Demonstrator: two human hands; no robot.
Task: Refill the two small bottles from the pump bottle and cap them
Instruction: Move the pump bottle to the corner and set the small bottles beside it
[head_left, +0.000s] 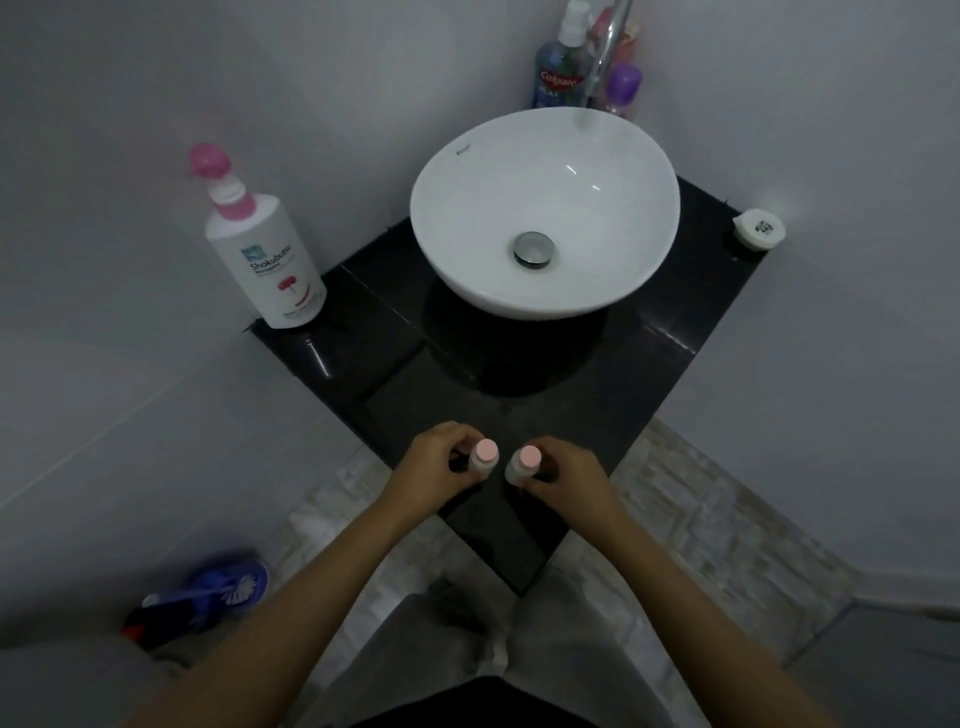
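Two small pale bottles with pink caps stand upright, side by side, near the front corner of the black counter (571, 415). My left hand (434, 465) grips the left small bottle (484, 457); my right hand (566, 475) grips the right small bottle (524, 463). Both caps are on. The white pump bottle (262, 249) with a pink pump head stands at the counter's far left corner, against the wall, well away from both hands.
A white basin (545, 213) with a metal drain takes up the counter's middle. Behind it stand a blue mouthwash bottle (558, 67) and a purple bottle (623, 85). A round white container (759, 228) sits at the right corner. A blue brush (228, 584) lies on the floor at left.
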